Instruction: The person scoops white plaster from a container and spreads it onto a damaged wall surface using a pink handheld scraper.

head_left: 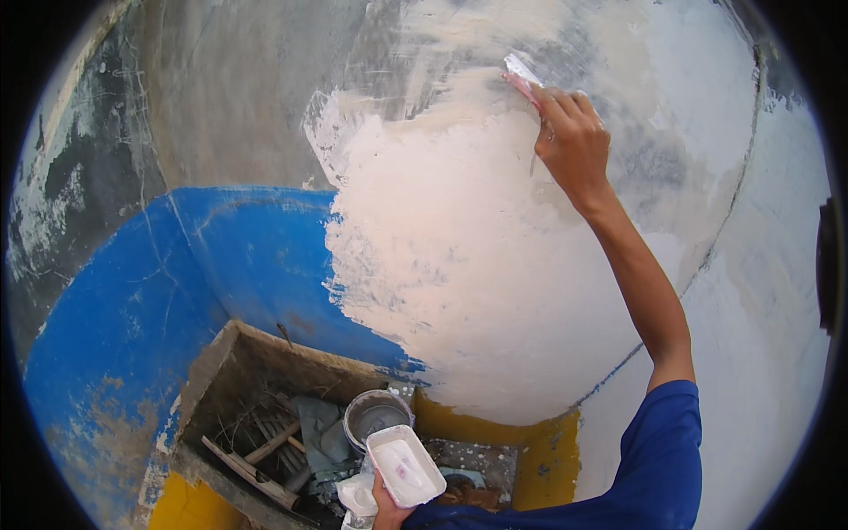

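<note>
My right hand (576, 140) is raised against the upper wall, its fingers closed round a putty knife (523, 78) with pink showing along it. White putty coats the blade, which lies on or very close to the wall; I cannot tell which. Low in front of me, my left hand (389, 505) grips a white rectangular plastic tub (406, 466) by its near left side. White putty with a small pinkish smear lies in the tub. Pale putty covers a broad patch of the wall (459, 238), ending in a ragged edge over bare grey plaster and blue paint.
Behind the tub stands a round bucket (378, 415) with grey contents. A concrete trough (208, 375) at lower left holds sticks (272, 442) and a grey-green cloth (318, 428). A crumpled whitish item (357, 495) sits beside my left hand. A crack (738, 190) runs down the right wall.
</note>
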Available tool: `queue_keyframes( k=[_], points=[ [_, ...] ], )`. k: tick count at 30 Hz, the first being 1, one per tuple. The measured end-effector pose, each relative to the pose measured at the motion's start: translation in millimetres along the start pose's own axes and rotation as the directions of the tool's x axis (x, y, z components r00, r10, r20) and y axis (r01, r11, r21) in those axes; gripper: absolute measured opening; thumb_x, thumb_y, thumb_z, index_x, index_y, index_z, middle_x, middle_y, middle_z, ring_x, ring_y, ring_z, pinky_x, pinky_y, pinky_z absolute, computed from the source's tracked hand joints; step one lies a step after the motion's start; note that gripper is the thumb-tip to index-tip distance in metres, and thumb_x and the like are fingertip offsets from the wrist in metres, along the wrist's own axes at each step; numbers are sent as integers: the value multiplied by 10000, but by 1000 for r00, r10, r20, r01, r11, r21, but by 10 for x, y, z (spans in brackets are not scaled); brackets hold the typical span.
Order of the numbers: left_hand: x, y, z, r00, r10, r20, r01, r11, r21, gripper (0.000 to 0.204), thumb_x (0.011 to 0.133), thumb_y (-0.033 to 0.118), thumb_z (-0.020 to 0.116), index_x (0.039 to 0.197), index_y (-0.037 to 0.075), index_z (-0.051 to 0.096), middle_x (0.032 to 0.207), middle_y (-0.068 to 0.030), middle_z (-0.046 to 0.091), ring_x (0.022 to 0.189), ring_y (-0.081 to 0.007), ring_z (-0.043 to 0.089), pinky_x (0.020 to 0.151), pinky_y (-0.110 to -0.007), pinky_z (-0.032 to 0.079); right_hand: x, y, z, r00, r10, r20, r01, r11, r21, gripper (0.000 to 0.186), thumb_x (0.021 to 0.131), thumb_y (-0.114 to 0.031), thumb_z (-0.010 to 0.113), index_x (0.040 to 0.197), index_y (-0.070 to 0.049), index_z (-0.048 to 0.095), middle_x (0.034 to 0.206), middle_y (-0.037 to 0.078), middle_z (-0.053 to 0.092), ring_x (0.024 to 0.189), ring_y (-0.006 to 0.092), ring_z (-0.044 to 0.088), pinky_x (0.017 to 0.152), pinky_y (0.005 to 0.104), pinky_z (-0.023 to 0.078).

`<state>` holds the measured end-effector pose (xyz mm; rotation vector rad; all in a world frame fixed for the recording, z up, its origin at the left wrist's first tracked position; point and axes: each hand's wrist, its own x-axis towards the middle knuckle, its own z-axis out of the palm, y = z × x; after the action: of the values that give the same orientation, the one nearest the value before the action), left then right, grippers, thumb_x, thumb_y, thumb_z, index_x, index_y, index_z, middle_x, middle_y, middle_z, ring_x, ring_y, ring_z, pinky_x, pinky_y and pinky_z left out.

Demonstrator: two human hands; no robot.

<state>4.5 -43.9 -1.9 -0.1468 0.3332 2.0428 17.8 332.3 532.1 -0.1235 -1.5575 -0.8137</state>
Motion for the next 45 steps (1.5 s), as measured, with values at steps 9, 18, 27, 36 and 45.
queue_keyframes(
  k=[9, 18, 27, 36, 45],
  points=[
    [3, 52, -14, 999, 47, 13, -47, 997, 67, 654, 947, 631, 448, 1459, 224, 465, 1428, -87, 532, 1298, -371, 510, 1089, -642, 360, 303, -336, 124, 991, -99, 85, 80, 976, 202, 318, 761, 28, 611, 1045, -79, 704, 912, 53, 706, 854, 236, 653, 689, 373, 556],
    [87, 45, -167, 998, 55, 5, -55, 995, -79, 575, 986, 581, 406, 1431, 227, 486, 1391, -61, 556, 1269, -332, 521, 1064, -576, 389, 1841, 1005, 473, 962, 156, -222, -201, 960, -196, 195, 855, -98, 578, 951, -45, 739, 824, 195, 698, 835, 362, 671, 715, 447, 544],
    [186, 36, -320, 999, 53, -6, -53, 984, -172, 486, 1035, 537, 342, 1379, 238, 511, 1292, -25, 608, 1176, -264, 558, 973, -478, 455, 1168, -409, 850, 951, -303, 55, 283, 930, 235, 258, 740, 23, 618, 948, -88, 722, 889, 43, 738, 907, 242, 668, 737, 394, 576],
    [84, 87, 25, 996, 57, -74, -68, 985, -156, 493, 1007, 532, 415, 1347, 210, 568, 1267, -60, 639, 1171, -305, 598, 1016, -519, 469, 1751, 11, 1065, 1000, -18, -12, 15, 978, -209, 304, 819, 10, 646, 1088, -93, 742, 912, 91, 744, 905, 262, 689, 724, 369, 597],
    [109, 134, -84, 997, 71, -1, -70, 986, -151, 525, 1003, 507, 454, 1391, 164, 536, 1314, -70, 620, 1210, -309, 582, 1051, -519, 454, 1595, -451, 960, 961, -266, -76, 275, 949, 154, 231, 761, -27, 644, 959, -112, 727, 848, 59, 714, 917, 253, 670, 732, 388, 577]
  ],
)
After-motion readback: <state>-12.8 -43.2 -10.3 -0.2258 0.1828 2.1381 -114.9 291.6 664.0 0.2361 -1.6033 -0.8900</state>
